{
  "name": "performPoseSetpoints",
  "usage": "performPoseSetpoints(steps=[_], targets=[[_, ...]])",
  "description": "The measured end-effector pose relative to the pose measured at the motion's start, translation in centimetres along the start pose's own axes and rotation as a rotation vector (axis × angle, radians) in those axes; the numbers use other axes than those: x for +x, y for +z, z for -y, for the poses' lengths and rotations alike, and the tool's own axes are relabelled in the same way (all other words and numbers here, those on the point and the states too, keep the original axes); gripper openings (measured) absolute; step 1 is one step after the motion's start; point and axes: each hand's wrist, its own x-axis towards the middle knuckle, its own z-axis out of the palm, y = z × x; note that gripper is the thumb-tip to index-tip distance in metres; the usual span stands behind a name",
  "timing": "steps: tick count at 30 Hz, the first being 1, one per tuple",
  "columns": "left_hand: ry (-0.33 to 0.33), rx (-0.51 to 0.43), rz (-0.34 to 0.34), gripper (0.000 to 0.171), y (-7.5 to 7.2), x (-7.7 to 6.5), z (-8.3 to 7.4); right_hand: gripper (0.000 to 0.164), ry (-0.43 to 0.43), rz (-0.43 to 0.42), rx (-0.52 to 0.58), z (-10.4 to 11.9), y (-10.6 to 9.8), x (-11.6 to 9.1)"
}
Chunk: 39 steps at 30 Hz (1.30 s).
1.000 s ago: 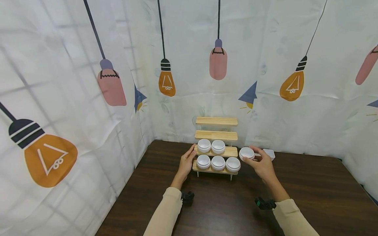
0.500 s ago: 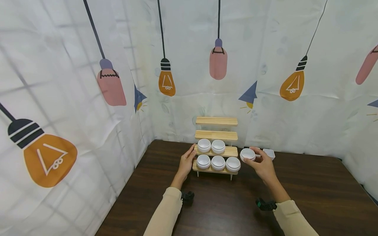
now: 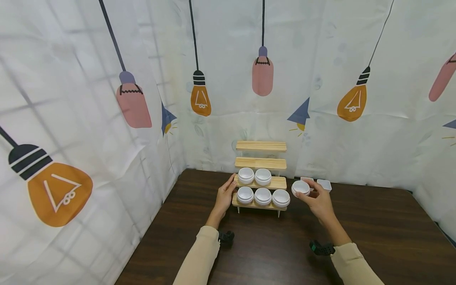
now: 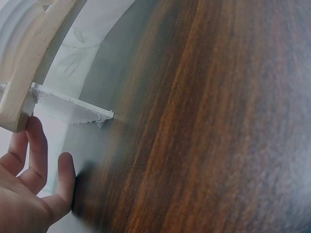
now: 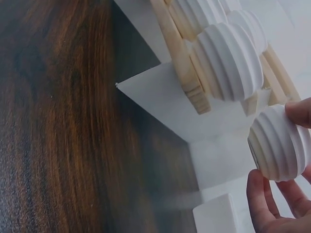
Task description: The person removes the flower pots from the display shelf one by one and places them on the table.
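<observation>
In the head view a tiered wooden rack (image 3: 279,183) stands near the back wall. White ribbed bowls sit on its lower two shelves: three on the lowest, including the right one (image 3: 281,198), and two above, one being the left bowl (image 3: 246,175). My left hand (image 3: 224,194) touches the left end of the second shelf; in the left wrist view a fingertip (image 4: 35,127) meets the plank's end (image 4: 19,104), thumb apart from it. My right hand (image 3: 318,200) pinches another white bowl (image 3: 301,189) just right of the rack. That bowl (image 5: 279,143) hangs tilted in the right wrist view.
A small square white dish (image 3: 324,185) lies behind the right hand, and another (image 3: 306,179) is partly hidden by it. Dark wood-grain table (image 3: 270,253) spreads below. Printed white cloth (image 3: 228,130) hangs behind and at the left. The rack's upper two shelves (image 3: 261,146) hold no bowls.
My right hand has shifted slightly right and toward me with the bowl, away from the rack. The left hand and the bowls on the shelves stay put.
</observation>
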Motion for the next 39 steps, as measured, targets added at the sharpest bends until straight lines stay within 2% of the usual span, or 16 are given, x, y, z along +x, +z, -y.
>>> performPoseSetpoints(steps=[25, 39], targets=[[-0.010, 0.002, 0.001, 0.047, 0.0, 0.0, -0.1, 0.063, 0.036, -0.028, -0.030, -2.1, -0.4, -0.3], [0.032, 0.011, 0.017, 0.049, -0.1, 0.0, 0.1, 0.065, 0.062, -0.023, -0.036, -2.9, -0.7, -0.2]])
